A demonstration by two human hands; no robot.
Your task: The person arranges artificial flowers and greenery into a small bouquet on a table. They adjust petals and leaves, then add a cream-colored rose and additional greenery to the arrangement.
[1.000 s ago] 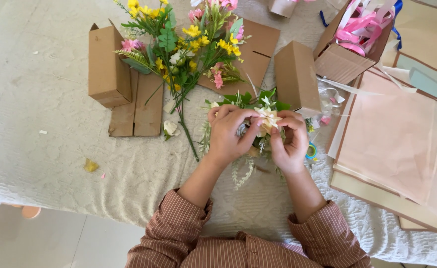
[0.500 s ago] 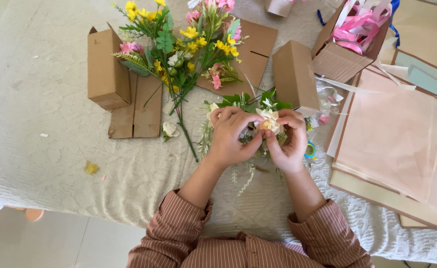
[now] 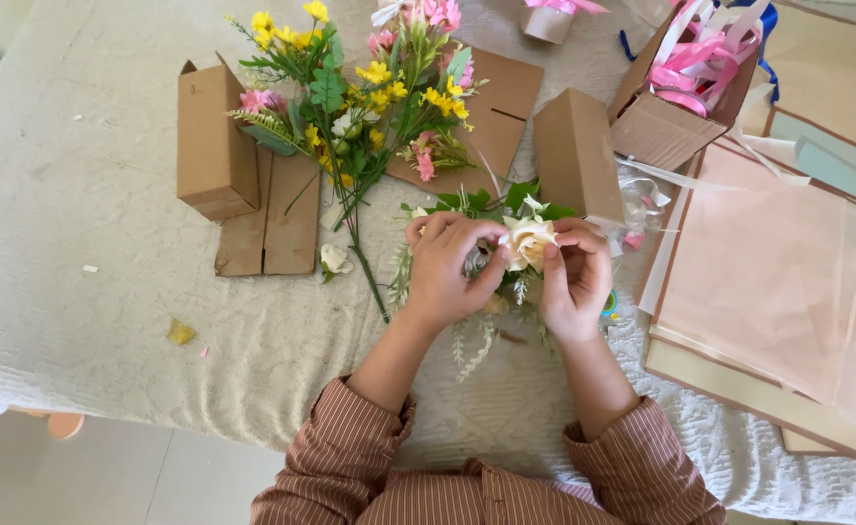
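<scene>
My left hand [image 3: 447, 267] and my right hand [image 3: 576, 277] meet over the cloth-covered table [image 3: 78, 243]. Between their fingertips sits a cream artificial rose [image 3: 526, 239] with green leaves [image 3: 506, 199] behind it and pale sprigs [image 3: 473, 342] trailing below. Both hands pinch the flower cluster, left from the left side, right from the right. A bunch of yellow and pink artificial flowers [image 3: 369, 92] lies just beyond the left hand, its stems pointing toward me.
Brown cardboard boxes stand at the left [image 3: 212, 136] and centre right [image 3: 576, 154], with flat cardboard pieces [image 3: 274, 219] between. An open box of pink ribbon [image 3: 690, 83] sits at the far right. Pink paper sheets [image 3: 778, 282] cover the right side. A loose white bloom [image 3: 334, 258] lies nearby.
Both hands stay together on the flower cluster. The fingers have shifted so the cream rose shows more plainly between them.
</scene>
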